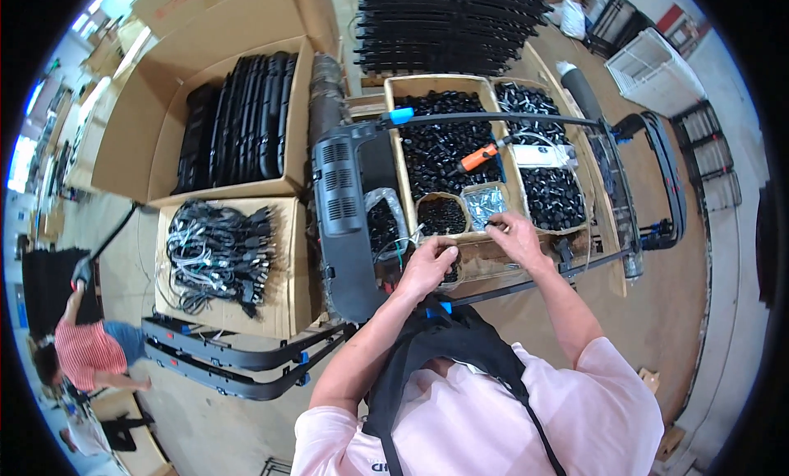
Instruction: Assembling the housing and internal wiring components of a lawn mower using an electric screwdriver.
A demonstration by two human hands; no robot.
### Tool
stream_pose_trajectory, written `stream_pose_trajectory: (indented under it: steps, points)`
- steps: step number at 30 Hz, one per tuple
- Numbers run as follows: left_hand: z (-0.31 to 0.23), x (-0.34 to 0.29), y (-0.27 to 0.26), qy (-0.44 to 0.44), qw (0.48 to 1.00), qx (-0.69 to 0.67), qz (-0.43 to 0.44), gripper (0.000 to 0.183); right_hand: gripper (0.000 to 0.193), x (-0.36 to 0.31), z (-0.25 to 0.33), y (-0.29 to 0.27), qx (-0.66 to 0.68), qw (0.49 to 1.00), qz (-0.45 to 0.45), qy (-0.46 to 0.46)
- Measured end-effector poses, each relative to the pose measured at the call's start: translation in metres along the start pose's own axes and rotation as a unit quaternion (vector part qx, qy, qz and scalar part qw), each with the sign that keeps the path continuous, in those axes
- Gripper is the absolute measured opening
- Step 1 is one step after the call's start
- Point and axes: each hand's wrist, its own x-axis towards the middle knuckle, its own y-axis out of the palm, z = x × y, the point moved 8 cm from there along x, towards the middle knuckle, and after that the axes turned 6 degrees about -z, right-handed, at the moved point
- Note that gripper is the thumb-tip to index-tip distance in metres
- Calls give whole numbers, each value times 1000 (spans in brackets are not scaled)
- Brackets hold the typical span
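My left hand (429, 269) is closed, fingers curled together, beside thin wires (402, 247) at the near edge of the parts trays. Whatever it holds, if anything, is too small to make out. To its right, my right hand (515, 236) pinches at the near edge of a small bin of silvery screws (485, 203); I cannot make out what lies between its fingertips. A round tub of small dark parts (441, 215) stands between the hands. Around them lies a black frame with a vented housing (339, 188) at its left end.
An orange-handled power screwdriver (478, 158) lies over trays of black parts (444, 106). Left of the frame are bundled cables (218, 250) on cardboard and a carton (123, 147) of black panels. Black curved bars (222, 361) jut out at lower left. A person (90, 348) stands far left.
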Motion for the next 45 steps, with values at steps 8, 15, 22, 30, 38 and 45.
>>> stream_pose_trajectory:
  steps: [8,15,22,30,38,45]
  points:
    - [20,126,40,5,990,116,-80,34,36,34,-42,-33,-12,998,-52,-44]
    - [-20,188,-12,-4,981,15,-194,49,38,81,-49,-1,25,998,47,-27]
    - [-15,184,1,-37,983,83,-161,51,36,109,-69,-1,-9,996,60,-64]
    - [-32,158,71,131,949,245,-149,32,35,132,-48,29,46,989,125,-64]
    - [-20,157,64,116,988,-61,-83,23,40,140,-25,17,34,984,159,-70]
    - [0,157,100,-70,862,-500,50,31,33,132,42,-7,-164,963,103,-188]
